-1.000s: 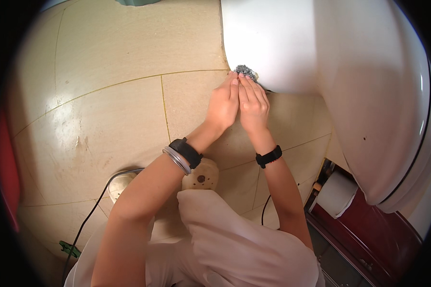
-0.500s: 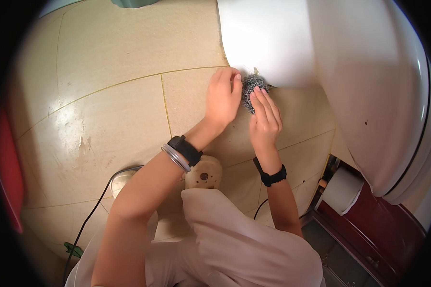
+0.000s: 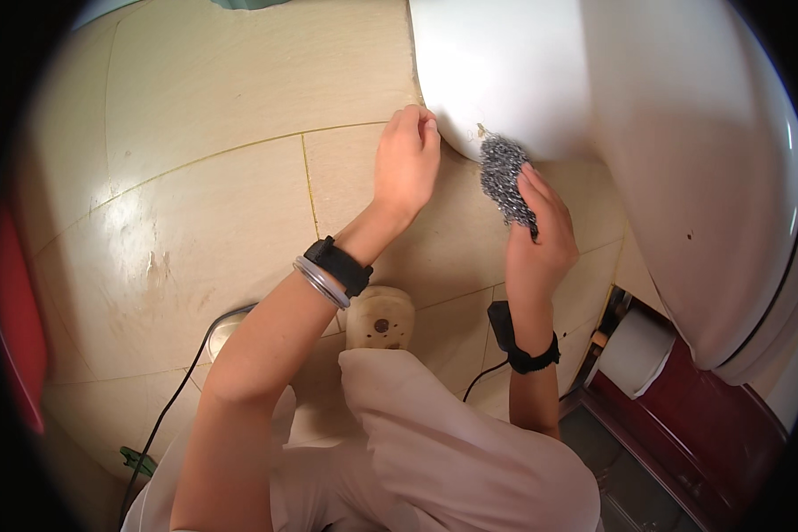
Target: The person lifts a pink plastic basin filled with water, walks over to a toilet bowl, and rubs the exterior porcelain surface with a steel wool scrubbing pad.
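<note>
My right hand (image 3: 545,229) grips a grey steel-wool scrubber (image 3: 505,179), its palm and fingers wrapped round the scrubber's right side. The scrubber is at the rounded near end of a white toilet base (image 3: 505,71). A small yellowish-brown spot (image 3: 482,131) shows on the white surface just above the scrubber. Left of the base's corner, my left hand (image 3: 406,161) is closed, thumb against curled fingers, close to the floor. What it holds, if anything, is hidden.
The toilet bowl (image 3: 692,160) bulges out at the right. A toilet roll (image 3: 634,353) sits by a dark red cabinet (image 3: 683,426). Beige floor tiles (image 3: 222,222) have a wet patch at left. A red object (image 3: 22,319) stands at far left. A black cable (image 3: 173,390) runs beside my leg.
My right hand has moved right and slightly toward me with the scrubber, turning away from the left hand. The yellowish spot is more exposed. My left hand has shifted slightly up and left.
</note>
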Demonstrator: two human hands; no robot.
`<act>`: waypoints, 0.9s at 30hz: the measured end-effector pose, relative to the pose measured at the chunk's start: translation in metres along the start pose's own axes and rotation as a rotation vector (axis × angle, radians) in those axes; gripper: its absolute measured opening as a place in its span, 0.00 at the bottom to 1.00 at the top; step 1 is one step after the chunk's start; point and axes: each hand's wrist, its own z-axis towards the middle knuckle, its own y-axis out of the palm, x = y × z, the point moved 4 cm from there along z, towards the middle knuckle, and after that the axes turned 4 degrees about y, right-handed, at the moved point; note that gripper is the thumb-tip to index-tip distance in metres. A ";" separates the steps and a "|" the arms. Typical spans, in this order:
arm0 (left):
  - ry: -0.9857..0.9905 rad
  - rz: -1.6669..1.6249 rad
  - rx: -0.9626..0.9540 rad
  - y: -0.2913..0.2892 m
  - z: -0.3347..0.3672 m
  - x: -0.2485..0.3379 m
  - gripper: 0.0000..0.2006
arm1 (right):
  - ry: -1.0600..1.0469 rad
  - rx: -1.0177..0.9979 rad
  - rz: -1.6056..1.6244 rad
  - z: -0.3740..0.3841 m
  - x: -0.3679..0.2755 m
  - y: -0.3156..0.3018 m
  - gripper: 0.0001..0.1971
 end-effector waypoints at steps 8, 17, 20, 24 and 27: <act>-0.016 0.018 -0.009 -0.004 0.005 0.003 0.06 | 0.272 0.007 0.145 -0.018 0.007 -0.016 0.18; 0.009 0.004 0.034 -0.013 0.009 0.003 0.08 | -0.195 0.047 0.091 0.030 -0.003 0.030 0.18; 0.001 -0.012 0.060 -0.020 0.009 0.002 0.08 | -0.328 0.076 0.079 0.059 -0.017 0.047 0.19; -0.047 -0.021 0.062 -0.027 0.011 0.004 0.07 | -0.446 0.150 0.064 0.090 -0.034 0.046 0.20; -0.046 0.034 0.035 -0.028 0.013 -0.001 0.09 | -0.370 0.132 0.064 0.088 -0.037 0.040 0.19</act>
